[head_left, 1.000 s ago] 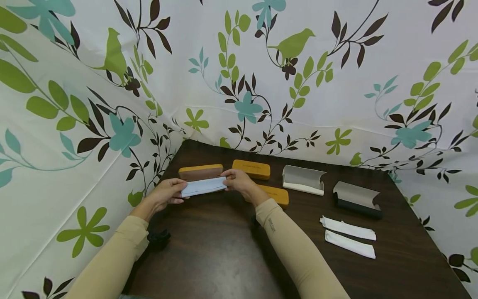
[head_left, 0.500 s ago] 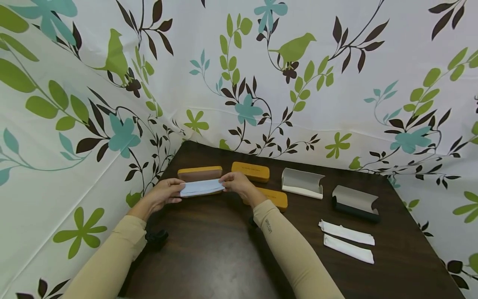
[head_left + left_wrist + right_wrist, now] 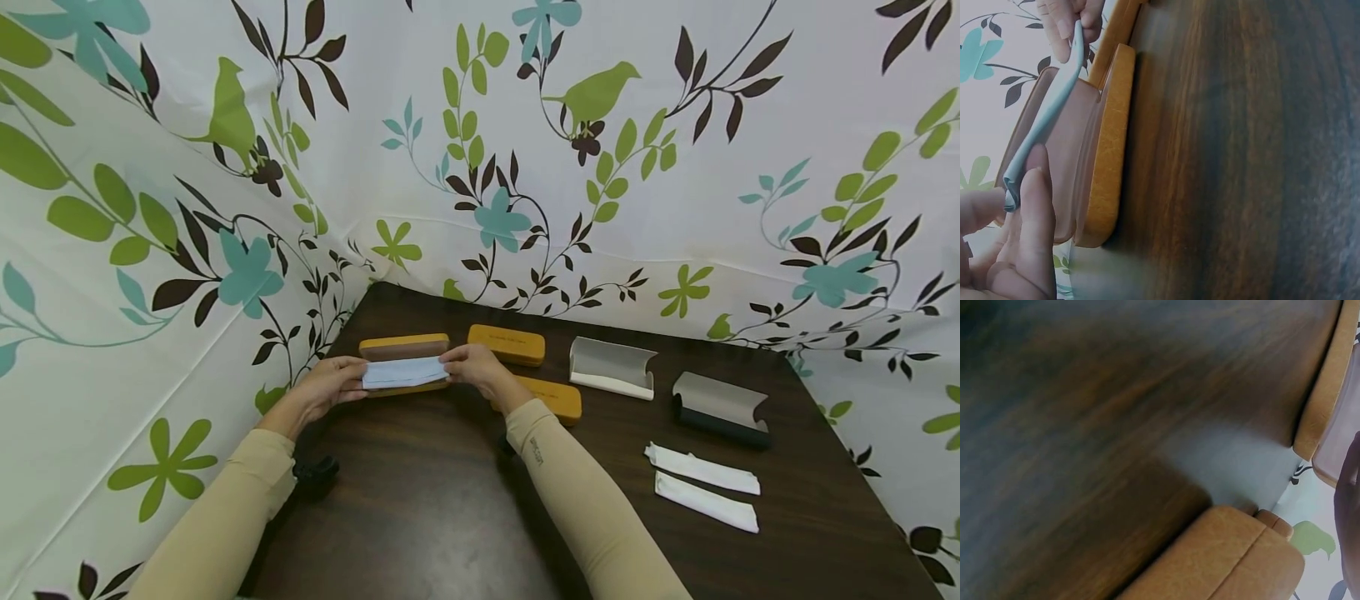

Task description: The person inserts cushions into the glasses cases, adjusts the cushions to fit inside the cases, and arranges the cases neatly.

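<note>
A light blue folded cloth (image 3: 403, 372) is stretched lengthwise between both hands. The left hand (image 3: 328, 388) pinches one end between thumb and fingers, while the right hand (image 3: 482, 371) pinches the other. Just behind and below the cloth lies an open mustard-yellow glasses case (image 3: 1107, 156) with a brownish-pink lining; its lid leans back and the cloth hides part of the inside. In the left wrist view the cloth (image 3: 1050, 109) runs edge-on over the case opening. Only part of the right hand (image 3: 1349, 512) shows at the right edge of the right wrist view.
Two closed yellow glasses cases (image 3: 506, 344) lie to the right, the nearer one (image 3: 555, 400) partly behind the right forearm. Farther right are an open white case (image 3: 611, 365), an open black case (image 3: 722, 408) and two folded white cloths (image 3: 705, 468). Patterned fabric (image 3: 525, 167) hangs behind the dark table (image 3: 450, 500).
Both hands have moved the blue cloth slightly back over the open case, and more of the case's front edge shows below it. The other things keep their places.
</note>
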### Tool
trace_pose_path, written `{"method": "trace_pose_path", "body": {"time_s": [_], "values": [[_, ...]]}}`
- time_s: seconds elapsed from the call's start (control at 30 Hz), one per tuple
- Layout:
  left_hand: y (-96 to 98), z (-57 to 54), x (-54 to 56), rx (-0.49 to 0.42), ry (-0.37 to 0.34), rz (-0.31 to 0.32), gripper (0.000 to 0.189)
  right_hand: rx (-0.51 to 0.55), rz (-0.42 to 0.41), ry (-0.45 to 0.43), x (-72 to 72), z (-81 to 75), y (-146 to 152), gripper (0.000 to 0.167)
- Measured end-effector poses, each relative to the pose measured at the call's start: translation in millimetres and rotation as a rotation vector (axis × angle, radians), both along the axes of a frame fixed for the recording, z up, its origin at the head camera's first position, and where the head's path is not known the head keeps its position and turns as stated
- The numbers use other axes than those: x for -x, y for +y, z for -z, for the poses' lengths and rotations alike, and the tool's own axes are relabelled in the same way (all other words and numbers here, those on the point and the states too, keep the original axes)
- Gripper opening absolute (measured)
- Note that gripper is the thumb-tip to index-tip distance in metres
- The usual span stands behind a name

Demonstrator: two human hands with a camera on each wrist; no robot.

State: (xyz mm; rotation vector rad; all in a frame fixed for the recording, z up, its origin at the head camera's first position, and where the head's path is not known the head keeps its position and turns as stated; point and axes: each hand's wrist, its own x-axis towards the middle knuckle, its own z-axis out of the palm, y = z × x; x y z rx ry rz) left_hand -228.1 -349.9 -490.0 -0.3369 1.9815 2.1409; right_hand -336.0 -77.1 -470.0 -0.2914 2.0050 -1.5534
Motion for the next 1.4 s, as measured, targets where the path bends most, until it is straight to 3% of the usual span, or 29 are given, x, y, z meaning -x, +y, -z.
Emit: {"method": "trace_pose_path", "body": {"time_s": [0.3, 0.67, 0.9, 1.17, 1.4], "values": [[-6.2, 4.3, -0.5, -0.076, -0.004, 0.026, 0.056, 0.033, 0.032, -0.058, 2.0, 3.3, -2.7, 0.026], [-6.6, 3.2, 2.8, -0.105, -0.047, 0.017, 0.056, 0.062, 0.070, -0.108, 3.5, 7.0, -3.9, 0.029], [-4.3, -6.9, 4.1, -0.137, -0.124, 0.068, 0.060, 0.075, 0.049, -0.128, 1.6, 3.5, -2.7, 0.038], [-9.7, -21.1, 0.8, -0.094, -0.209, 0.083, 0.063, 0.041, 0.000, -0.147, 1.4, 3.3, -4.5, 0.042], [-13.2, -31.2, -1.5, -0.019, -0.173, 0.092, 0.064, 0.025, -0.055, -0.147, 0.4, -5.8, -7.9, 0.048]]}}
